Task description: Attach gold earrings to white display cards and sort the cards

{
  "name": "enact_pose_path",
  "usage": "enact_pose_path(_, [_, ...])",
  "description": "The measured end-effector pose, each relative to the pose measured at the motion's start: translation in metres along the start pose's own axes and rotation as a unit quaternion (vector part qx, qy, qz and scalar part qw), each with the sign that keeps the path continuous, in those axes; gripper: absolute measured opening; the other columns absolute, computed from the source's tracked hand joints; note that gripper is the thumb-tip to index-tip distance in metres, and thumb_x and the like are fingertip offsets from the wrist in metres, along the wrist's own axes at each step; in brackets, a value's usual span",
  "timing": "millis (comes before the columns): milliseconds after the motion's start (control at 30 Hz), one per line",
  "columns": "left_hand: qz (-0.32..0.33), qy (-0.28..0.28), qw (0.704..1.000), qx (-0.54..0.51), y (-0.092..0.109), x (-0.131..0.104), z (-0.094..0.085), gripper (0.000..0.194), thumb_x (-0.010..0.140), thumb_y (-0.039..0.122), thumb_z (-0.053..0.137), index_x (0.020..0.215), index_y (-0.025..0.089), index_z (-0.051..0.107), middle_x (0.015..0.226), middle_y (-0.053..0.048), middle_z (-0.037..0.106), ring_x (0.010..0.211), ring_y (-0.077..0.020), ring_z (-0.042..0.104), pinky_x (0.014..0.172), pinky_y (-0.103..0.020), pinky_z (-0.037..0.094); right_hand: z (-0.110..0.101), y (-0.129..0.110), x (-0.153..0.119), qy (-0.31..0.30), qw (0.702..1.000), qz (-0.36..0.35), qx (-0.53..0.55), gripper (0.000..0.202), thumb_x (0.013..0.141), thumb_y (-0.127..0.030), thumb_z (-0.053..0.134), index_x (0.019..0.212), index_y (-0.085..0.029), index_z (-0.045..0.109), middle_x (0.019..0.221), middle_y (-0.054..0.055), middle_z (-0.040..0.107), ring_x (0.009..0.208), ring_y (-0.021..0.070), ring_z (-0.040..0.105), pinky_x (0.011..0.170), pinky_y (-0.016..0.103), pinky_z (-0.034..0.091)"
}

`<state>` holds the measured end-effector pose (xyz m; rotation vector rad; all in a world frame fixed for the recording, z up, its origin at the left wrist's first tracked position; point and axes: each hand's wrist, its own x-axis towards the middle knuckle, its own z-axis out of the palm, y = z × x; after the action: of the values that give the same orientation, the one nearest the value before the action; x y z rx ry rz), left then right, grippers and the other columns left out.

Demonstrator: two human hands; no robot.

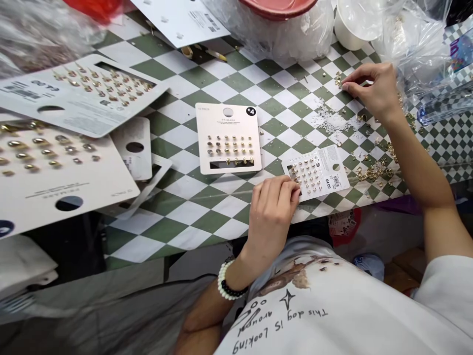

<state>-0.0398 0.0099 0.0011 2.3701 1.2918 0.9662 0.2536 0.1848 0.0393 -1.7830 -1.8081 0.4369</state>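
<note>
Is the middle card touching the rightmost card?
Apart. The head view shows a strip of checkered cloth between the middle card and the rightmost card.

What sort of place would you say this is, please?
It looks like a jewellery workplace, perhaps a small workshop. Several cards bear rows of small metallic pieces, loose gold-coloured pieces lie scattered on a checkered tabletop, and clear plastic bags sit along its far side.
</note>
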Motion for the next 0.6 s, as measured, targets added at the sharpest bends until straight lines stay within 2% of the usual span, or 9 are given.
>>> enact_pose_path(200, [-0.006,0.0,1.0,-0.009,-0.002,-0.001,0.002,0.005,0.1,0.012,0.058,0.096,0.016,0.057,0.097,-0.006,0.067,0.092,-0.02,0.061,0.085,-0.032,0.044,-0.005,-0.007,0.002,-0.032,0.999,-0.006,-0.028,0.01,0.08,-0.009,0.083,0.083,-0.018,0.078,0.087,0.003,0.076,0.073,0.009,0.065,0.073,0.028,0.055])
enact_pose_path(367, [-0.006,0.004,1.0,-0.007,-0.002,-0.001,0.003,0.008,0.101,0.012,0.054,0.096,0.017,0.055,0.096,-0.006,0.067,0.09,-0.0198,0.061,0.082,-0.033,0.044,-0.014,-0.011,0.013,-0.123,0.989,-0.015,-0.08,0.008,0.084,-0.01,0.079,0.086,-0.017,0.076,0.088,0.001,0.075,0.075,0.0061,0.062,0.075,0.024,0.055])
enact_pose_path(433, [-0.007,0.006,1.0,-0.008,-0.001,-0.001,0.003,0.008,0.101,0.012,0.053,0.096,0.018,0.055,0.096,-0.006,0.067,0.09,-0.02,0.062,0.081,-0.033,0.044,-0.019,-0.013,0.02,-0.167,0.979,0.002,-0.112,0.003,0.085,-0.013,0.078,0.088,-0.013,0.076,0.085,0.0,0.074,0.072,0.0028,0.061,0.071,0.019,0.052])
enact_pose_path(500, [-0.007,0.008,1.0,-0.011,-0.002,-0.001,0.004,0.008,0.101,0.012,0.053,0.096,0.018,0.055,0.096,-0.006,0.068,0.091,-0.0204,0.062,0.081,-0.033,0.043,-0.024,-0.016,0.025,-0.195,0.969,0.036,-0.148,0.009,0.081,-0.015,0.079,0.088,-0.009,0.077,0.08,-0.002,0.073,0.066,-0.0001,0.06,0.065,0.017,0.048])
enact_pose_path(600, [-0.004,0.011,1.0,-0.012,-0.002,-0.001,0.004,0.008,0.101,0.012,0.054,0.096,0.018,0.055,0.095,-0.006,0.067,0.09,-0.0205,0.062,0.081,-0.033,0.043,-0.029,-0.019,0.028,-0.195,0.969,0.062,-0.141,0.012,0.077,-0.013,0.08,0.087,-0.008,0.077,0.076,-0.004,0.074,0.062,-0.0006,0.062,0.061,0.016,0.048])
